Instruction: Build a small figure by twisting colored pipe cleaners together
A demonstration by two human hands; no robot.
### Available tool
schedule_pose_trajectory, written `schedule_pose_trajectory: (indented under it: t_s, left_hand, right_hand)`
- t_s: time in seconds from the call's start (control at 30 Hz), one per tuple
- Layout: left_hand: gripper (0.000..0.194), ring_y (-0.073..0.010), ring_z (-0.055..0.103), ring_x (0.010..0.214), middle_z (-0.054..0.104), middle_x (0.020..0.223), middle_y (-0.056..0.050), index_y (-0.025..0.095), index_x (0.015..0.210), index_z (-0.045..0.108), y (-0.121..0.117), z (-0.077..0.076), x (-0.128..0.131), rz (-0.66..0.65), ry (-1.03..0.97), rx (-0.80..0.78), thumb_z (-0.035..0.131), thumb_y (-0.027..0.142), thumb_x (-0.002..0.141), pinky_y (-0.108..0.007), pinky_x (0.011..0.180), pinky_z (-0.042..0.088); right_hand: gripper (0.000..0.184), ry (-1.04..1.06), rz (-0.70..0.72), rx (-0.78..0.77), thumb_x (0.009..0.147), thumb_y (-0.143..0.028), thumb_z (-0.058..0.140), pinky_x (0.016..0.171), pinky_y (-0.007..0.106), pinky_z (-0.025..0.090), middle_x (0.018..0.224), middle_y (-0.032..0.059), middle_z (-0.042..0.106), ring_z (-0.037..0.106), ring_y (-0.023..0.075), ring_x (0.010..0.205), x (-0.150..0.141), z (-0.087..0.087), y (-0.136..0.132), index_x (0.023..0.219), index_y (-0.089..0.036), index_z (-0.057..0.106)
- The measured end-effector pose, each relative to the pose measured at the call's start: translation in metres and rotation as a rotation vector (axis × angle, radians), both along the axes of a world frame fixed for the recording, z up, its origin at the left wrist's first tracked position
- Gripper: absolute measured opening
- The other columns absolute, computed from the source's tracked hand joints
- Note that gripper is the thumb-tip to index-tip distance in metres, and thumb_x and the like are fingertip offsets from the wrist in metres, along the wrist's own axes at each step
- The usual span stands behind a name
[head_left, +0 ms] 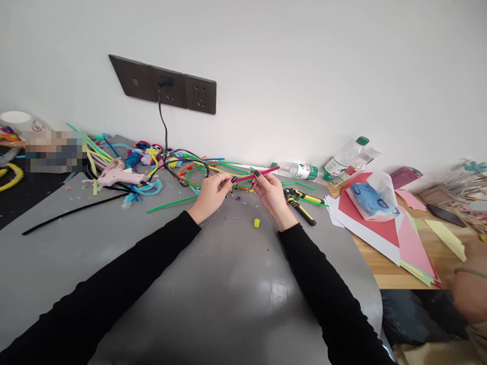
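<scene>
My left hand (210, 195) and my right hand (269, 195) are out over the grey mat (213, 284), both in black sleeves. Together they pinch a magenta pipe cleaner (256, 175) that runs from the left fingertips up to the right past the right hand. The left fingers are closed on its lower end, and the right fingers grip it near the middle. Several green, orange and yellow pipe cleaners (201, 175) lie tangled just behind the hands. A small yellow scrap (256, 222) lies on the mat close to my right wrist.
A pink glue gun (119, 176) lies at the left, its black cord (164, 133) running up to a dark wall socket (167, 88). Yellow-black pliers (300, 202), two plastic bottles (340, 163), a tissue pack (368, 201) and coloured paper sheets (395, 230) are at the right. Another person's hand (470, 284) shows at the far right.
</scene>
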State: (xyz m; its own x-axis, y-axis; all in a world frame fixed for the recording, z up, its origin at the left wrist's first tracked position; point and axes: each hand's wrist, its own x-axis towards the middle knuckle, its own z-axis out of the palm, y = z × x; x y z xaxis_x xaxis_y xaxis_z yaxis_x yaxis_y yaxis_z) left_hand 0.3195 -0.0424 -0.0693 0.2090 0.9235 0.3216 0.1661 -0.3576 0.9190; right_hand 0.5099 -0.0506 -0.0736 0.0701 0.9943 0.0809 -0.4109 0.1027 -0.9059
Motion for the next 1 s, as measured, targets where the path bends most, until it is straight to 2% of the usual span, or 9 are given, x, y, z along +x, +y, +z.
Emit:
schedule_pose_trajectory:
  t_s: [0.33,0.5,0.6,0.73,0.83,0.93,1.0]
  left_hand:
    - [0.030,-0.0130,0.051,0.054,0.060,0.065,0.001,0.020,0.078,0.062,0.010,-0.006,-0.007,0.082,-0.145,-0.051,0.070,0.047,0.089,-0.025,0.056,0.039]
    - [0.033,-0.0129,0.053,0.056,0.064,0.069,0.000,0.019,0.083,0.063,0.019,-0.012,-0.008,0.136,-0.326,-0.146,0.075,0.051,0.085,-0.024,0.051,0.037]
    - [0.037,-0.0131,0.056,0.060,0.065,0.071,-0.001,0.019,0.086,0.065,0.022,-0.013,-0.009,0.183,-0.413,-0.169,0.078,0.053,0.082,-0.023,0.050,0.035]
    - [0.042,-0.0136,0.059,0.063,0.066,0.074,-0.001,0.018,0.091,0.066,0.022,-0.010,-0.011,0.161,-0.404,-0.142,0.078,0.058,0.081,-0.023,0.050,0.037]
    - [0.044,-0.0144,0.062,0.063,0.067,0.074,-0.001,0.018,0.092,0.065,0.022,-0.010,-0.012,0.135,-0.387,-0.149,0.080,0.058,0.079,-0.023,0.049,0.038]
    - [0.041,-0.0163,0.066,0.064,0.068,0.073,-0.001,0.018,0.091,0.064,0.024,-0.013,-0.011,0.139,-0.374,-0.172,0.081,0.053,0.077,-0.023,0.048,0.040]
    - [0.035,-0.0181,0.068,0.066,0.069,0.073,-0.002,0.018,0.089,0.064,0.026,-0.015,-0.011,0.149,-0.356,-0.163,0.081,0.047,0.077,-0.023,0.048,0.043]
  right_hand:
    - [0.035,-0.023,0.072,0.019,0.066,-0.042,0.095,0.067,0.027,0.059,0.076,0.0036,0.077,0.070,0.0141,0.068,-0.001,0.002,-0.003,0.081,-0.020,0.072]
    - [0.034,-0.091,0.165,0.010,0.067,-0.044,0.094,0.069,0.025,0.059,0.077,0.0028,0.078,0.071,0.0125,0.067,-0.003,0.002,-0.006,0.081,-0.020,0.073]
    - [0.037,-0.116,0.173,-0.003,0.066,-0.046,0.094,0.069,0.026,0.060,0.077,0.0030,0.079,0.072,0.0133,0.068,-0.002,-0.001,-0.005,0.082,-0.020,0.072]
    - [0.039,-0.222,0.122,0.040,0.067,-0.049,0.092,0.070,0.029,0.060,0.077,0.0033,0.078,0.072,0.0146,0.068,-0.001,-0.004,-0.002,0.083,-0.020,0.072]
    - [0.030,-0.352,0.019,0.119,0.073,-0.045,0.088,0.072,0.030,0.060,0.079,0.0025,0.077,0.072,0.0156,0.072,0.001,-0.003,-0.002,0.083,-0.021,0.072]
    - [0.019,-0.506,-0.087,0.207,0.078,-0.036,0.081,0.082,0.032,0.060,0.088,0.0030,0.076,0.073,0.0173,0.084,0.003,-0.004,-0.001,0.084,-0.021,0.071]
    - [0.014,-0.587,-0.110,0.248,0.081,-0.032,0.076,0.087,0.033,0.060,0.093,0.0043,0.076,0.073,0.0186,0.091,0.004,-0.006,0.000,0.086,-0.020,0.070]
